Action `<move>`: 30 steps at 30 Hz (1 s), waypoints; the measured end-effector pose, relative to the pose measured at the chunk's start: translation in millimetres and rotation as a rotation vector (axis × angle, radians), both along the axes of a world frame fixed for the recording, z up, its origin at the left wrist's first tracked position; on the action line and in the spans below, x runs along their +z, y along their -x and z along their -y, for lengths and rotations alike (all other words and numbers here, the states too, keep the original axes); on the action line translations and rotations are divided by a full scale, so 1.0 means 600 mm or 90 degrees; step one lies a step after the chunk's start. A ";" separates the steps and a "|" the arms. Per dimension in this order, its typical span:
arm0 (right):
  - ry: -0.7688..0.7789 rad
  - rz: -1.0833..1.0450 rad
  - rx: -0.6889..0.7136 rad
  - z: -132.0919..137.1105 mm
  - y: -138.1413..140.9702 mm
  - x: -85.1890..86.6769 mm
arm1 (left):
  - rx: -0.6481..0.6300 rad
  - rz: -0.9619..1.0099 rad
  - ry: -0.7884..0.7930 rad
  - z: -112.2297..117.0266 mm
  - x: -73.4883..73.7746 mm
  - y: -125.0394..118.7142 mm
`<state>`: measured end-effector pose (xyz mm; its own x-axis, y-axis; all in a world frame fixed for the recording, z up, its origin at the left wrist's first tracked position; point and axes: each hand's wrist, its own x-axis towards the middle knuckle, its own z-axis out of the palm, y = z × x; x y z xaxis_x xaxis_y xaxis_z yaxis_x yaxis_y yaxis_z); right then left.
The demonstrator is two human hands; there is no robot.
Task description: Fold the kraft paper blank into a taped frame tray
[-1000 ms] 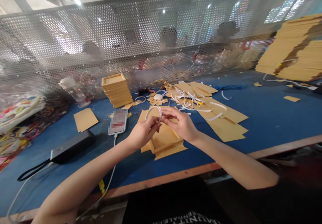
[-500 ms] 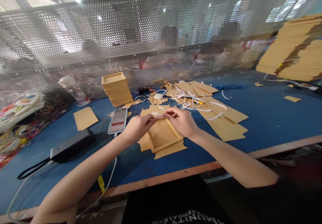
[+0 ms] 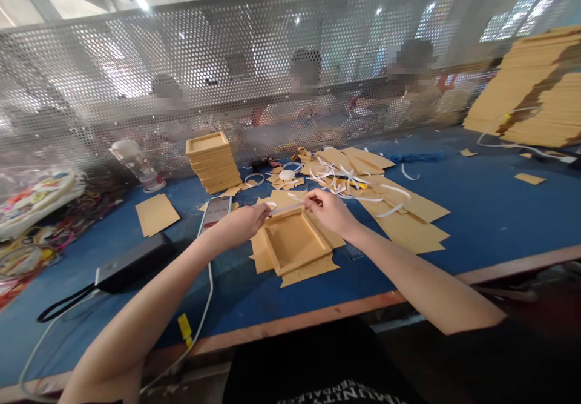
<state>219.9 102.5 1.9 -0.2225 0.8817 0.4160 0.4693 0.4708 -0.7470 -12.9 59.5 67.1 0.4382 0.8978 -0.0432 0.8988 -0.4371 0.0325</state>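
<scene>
A shallow tan cardboard tray with raised edges lies in front of me on cut tan card pieces. My left hand is closed above the tray's far left corner, with a thin white tape roll at its fingertips. Over the far right corner, the thumb and fingers of my right hand are pinched on a narrow white strip. A pale strip spans the gap between both hands, just over the tray's far edge.
A stack of similar trays stands behind, left of centre. White strips litter card sheets to the right. A phone, black power bank and bottle are left. People sit behind the perforated metal screen.
My hands have moved apart, left hand to the left and right hand slightly to the right. More of the pale strip shows between them. The tray has barely shifted.
</scene>
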 end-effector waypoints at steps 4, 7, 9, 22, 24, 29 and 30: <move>-0.054 0.008 0.001 0.003 -0.001 0.000 | 0.055 0.015 -0.029 -0.012 -0.005 0.006; -0.165 0.014 0.011 0.009 -0.001 0.003 | 0.074 0.142 -0.033 -0.026 -0.010 0.016; -0.280 0.044 0.030 0.014 -0.001 0.007 | 0.067 0.255 -0.019 -0.034 -0.013 0.022; -0.515 0.091 0.221 0.047 -0.020 0.037 | 0.137 0.361 -0.126 -0.088 -0.055 0.059; -0.467 0.084 0.243 0.042 -0.019 0.033 | 0.120 0.331 -0.123 -0.090 -0.067 0.057; -0.296 0.122 0.281 0.034 -0.012 0.021 | 0.035 0.281 -0.111 -0.066 -0.074 0.035; -0.263 0.124 0.279 0.034 -0.011 0.020 | -0.027 0.272 -0.108 -0.058 -0.069 0.032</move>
<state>226.5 82.3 14.1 -0.6325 0.4667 0.6182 0.2767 0.8816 -0.3824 -31.9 94.5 25.8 0.4214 0.8573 0.2956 0.8014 -0.5046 0.3211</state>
